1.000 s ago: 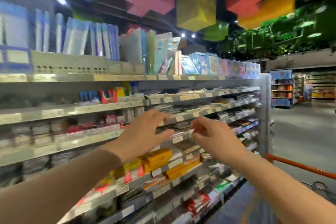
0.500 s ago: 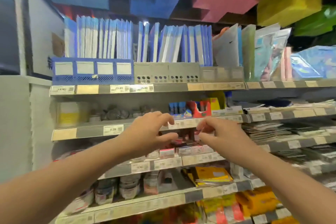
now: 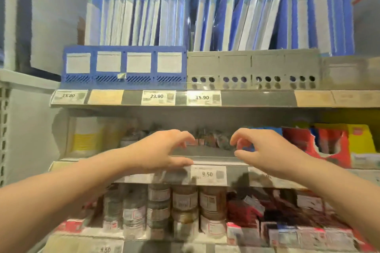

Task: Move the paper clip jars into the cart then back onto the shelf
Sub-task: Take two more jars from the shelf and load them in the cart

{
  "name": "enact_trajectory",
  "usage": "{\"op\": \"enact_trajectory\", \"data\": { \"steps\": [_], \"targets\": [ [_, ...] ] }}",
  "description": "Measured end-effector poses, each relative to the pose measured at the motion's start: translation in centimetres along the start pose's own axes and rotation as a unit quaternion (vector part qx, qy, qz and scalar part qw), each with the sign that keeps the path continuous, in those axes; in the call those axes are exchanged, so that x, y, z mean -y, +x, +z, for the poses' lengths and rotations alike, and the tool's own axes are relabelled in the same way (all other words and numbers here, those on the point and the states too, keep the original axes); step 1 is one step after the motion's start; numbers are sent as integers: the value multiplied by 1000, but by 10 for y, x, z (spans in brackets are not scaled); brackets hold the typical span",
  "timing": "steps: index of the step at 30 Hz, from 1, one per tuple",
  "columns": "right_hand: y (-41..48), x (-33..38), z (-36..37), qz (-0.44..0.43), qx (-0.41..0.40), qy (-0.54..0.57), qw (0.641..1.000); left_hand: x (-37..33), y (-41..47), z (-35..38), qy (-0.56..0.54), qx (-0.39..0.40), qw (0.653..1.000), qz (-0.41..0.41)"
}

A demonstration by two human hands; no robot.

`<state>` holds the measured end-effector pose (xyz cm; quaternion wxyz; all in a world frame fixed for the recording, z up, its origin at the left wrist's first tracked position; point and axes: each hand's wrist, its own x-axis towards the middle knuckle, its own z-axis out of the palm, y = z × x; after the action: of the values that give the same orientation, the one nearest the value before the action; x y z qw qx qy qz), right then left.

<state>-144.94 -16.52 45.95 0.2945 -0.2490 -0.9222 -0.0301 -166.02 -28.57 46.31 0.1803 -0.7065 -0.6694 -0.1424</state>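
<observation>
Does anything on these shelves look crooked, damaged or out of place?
Top shelf: the blue folders above the grey trays lean sideways rather than standing straight. The red carton at middle right looks torn along its front, though blurred.

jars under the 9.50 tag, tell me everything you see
The jars are round and clear-looking, with white labels too blurred to read. They stand upright, stacked two high in a close row under the 9.50 price tag. Left ones hold greyish contents, right ones brownish. Neither the left hand nor the right hand touches them.
</observation>
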Motion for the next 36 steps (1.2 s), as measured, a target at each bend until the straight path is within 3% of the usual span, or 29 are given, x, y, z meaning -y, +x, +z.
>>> {"op": "enact_trajectory", "data": {
  "steps": [9,17,30,36],
  "targets": [
    [131,-21,50,-71,146,-56,985,99,70,16,39,100,989,-102],
    [235,8,100,-148,199,-67,966,188,98,23,56,110,989,-88],
    [323,36,183,-196,267,-1,944,261,93,40,81,217,954,-191],
    [320,42,201,-189,216,29,957,259,96,44,101,252,933,-238]
  ]
}}
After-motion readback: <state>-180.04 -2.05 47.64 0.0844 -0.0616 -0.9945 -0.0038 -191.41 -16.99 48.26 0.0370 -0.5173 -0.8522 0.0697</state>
